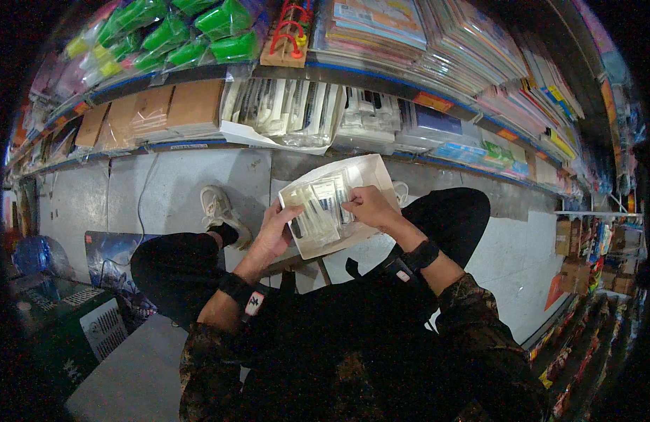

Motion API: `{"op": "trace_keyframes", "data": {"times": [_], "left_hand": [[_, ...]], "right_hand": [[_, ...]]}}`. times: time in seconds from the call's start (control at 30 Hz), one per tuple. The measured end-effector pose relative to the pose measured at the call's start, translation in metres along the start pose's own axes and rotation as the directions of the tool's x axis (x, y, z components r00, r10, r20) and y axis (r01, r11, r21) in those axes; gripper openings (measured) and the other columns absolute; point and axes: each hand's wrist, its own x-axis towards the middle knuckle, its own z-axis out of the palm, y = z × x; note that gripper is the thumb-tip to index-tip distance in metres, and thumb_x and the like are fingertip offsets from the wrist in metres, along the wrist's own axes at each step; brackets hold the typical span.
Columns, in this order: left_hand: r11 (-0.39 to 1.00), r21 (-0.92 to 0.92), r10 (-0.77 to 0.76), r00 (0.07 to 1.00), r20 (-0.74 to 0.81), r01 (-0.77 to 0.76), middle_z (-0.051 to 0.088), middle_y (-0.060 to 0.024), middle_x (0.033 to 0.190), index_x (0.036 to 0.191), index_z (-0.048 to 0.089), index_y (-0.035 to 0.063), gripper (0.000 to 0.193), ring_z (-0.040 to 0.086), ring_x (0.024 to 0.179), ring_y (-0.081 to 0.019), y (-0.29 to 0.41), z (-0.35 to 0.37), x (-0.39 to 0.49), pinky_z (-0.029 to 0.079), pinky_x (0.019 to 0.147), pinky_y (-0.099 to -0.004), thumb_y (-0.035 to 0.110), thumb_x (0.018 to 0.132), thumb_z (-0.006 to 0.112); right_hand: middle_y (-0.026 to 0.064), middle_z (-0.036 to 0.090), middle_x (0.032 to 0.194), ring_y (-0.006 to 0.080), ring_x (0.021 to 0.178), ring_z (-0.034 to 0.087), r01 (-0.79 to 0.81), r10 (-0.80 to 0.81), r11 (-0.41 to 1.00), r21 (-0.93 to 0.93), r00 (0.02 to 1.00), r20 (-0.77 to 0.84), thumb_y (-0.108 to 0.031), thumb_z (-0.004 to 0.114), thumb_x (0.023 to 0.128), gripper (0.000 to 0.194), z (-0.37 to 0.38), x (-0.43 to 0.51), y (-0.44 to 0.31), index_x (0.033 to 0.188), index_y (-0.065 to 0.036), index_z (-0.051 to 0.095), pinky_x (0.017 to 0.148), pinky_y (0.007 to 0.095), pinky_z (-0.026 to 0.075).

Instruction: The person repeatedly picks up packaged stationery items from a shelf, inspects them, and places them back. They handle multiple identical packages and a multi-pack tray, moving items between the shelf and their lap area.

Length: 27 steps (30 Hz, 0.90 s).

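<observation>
A white cardboard box [370, 171] is tilted over my knees, and clear plastic packets [319, 203] fill much of it. My left hand [277, 224] grips the box's left wall, thumb over the rim. Inside the box, the bent fingers of my right hand [372, 208] pinch the edge of a packet on the right of the row. Pale printed cards and dark, narrow contents show through the plastic; what they are is too small to tell. Part of the right-hand packet is hidden by my fingers.
Ahead, a lower shelf carries an open white carton [283, 113] of similar packets, beside brown cardboard boxes [193, 105]. Stacked books [378, 31], green plastic-wrapped items [164, 31] and a wooden bead toy [285, 50] occupy the upper shelf. A cable [140, 205] crosses the floor near a dark green box [56, 322].
</observation>
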Motion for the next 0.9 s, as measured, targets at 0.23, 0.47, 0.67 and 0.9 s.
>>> {"op": "trace_keyframes", "data": {"times": [0.23, 0.47, 0.67, 0.9], "left_hand": [[0.998, 0.025, -0.062, 0.998, -0.01, 0.062, 0.055, -0.0115, 0.104, 0.113, 0.043, -0.0023, 0.041, 0.057, 0.093, -0.0233, 0.002, 0.001, -0.001, 0.048, 0.08, -0.0378, 0.01, 0.077, 0.059], [0.999, 0.034, -0.039, 0.999, -0.022, 0.04, 0.056, -0.0113, 0.103, 0.112, 0.044, -0.0034, 0.043, 0.057, 0.092, -0.0225, 0.002, 0.003, -0.002, 0.048, 0.08, -0.0367, 0.013, 0.076, 0.059], [0.998, -0.011, -0.054, 0.998, 0.027, 0.054, 0.052, -0.0092, 0.107, 0.118, 0.04, 0.0013, 0.048, 0.053, 0.096, -0.0186, 0.001, -0.004, 0.001, 0.046, 0.082, -0.0329, 0.009, 0.074, 0.057], [1.0, 0.008, 0.021, 1.0, 0.004, -0.021, 0.055, -0.012, 0.104, 0.113, 0.043, -0.0044, 0.044, 0.058, 0.09, -0.0218, -0.004, -0.006, 0.004, 0.049, 0.078, -0.0353, 0.013, 0.075, 0.058]], "right_hand": [[0.0168, 0.06, 0.068, 0.0318, 0.062, 0.059, 0.131, -0.139, 0.967, -0.217, 0.99, -0.022, -0.018, 0.061, 0.071, 0.021, 0.005, -0.001, -0.009, 0.072, 0.003, 0.058, 0.058, 0.0376, 0.046], [0.0197, 0.058, 0.066, 0.0369, 0.065, 0.058, 0.127, -0.2, 0.938, -0.324, 0.958, -0.206, -0.012, 0.055, 0.073, 0.03, 0.02, -0.012, -0.019, 0.097, 0.002, 0.045, 0.06, 0.044, 0.046], [0.0184, 0.056, 0.077, 0.0335, 0.069, 0.058, 0.153, -0.281, 0.902, -0.404, 0.918, -0.279, -0.013, 0.053, 0.078, 0.027, 0.024, -0.018, -0.028, 0.101, 0.001, 0.046, 0.061, 0.0401, 0.046], [0.0169, 0.052, 0.086, 0.0306, 0.073, 0.056, 0.187, -0.286, 0.885, -0.427, 0.941, -0.181, -0.019, 0.057, 0.079, 0.035, 0.026, -0.031, -0.038, 0.109, -0.003, 0.048, 0.065, 0.0365, 0.046]]}}
